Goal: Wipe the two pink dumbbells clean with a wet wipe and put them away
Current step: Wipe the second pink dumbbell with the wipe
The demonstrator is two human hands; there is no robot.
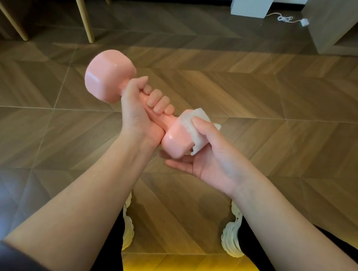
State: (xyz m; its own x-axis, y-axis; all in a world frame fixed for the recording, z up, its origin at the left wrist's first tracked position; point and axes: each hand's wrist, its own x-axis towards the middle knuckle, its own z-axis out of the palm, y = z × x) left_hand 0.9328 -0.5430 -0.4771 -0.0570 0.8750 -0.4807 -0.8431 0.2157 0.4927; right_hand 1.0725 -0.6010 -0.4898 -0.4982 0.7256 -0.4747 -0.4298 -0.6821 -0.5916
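The left hand point(141, 111) is wrapped tight round the handle of the pink dumbbell point(107, 75), steadying it in the air above the floor point(261, 94) so its near head meets the right hand point(206, 160), whose thumb presses the wet wipe point(198, 134) onto that head while the fingers point(178, 165) cup beneath. No second dumbbell shows.
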